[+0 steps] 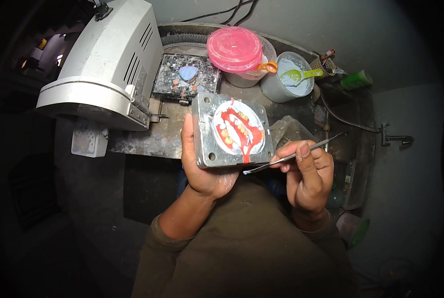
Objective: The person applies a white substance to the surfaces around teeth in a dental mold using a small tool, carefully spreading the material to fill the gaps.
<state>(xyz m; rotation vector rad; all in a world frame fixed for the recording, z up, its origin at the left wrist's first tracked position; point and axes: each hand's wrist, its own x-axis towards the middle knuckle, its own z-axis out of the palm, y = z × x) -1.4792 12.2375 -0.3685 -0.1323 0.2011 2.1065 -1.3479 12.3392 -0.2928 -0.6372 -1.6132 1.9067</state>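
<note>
Along the grey wall (406,64), cluttered bench (127,141); bulky white machine (102,64) at its left. Before the bench: tilted metal block (207,136), round white-and-red fill (254,134) facing up. Left hand (204,178) grips block from side and beneath. Right hand (310,175) pinches thin metal tool (321,143), tip just below block's near edge.

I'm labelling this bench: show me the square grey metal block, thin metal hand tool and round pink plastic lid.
Grey metal block (206,131), head view: bare left border.
Metal hand tool (321,144), head view: upper handle.
Pink plastic lid (234,44), head view: top's middle.
</note>
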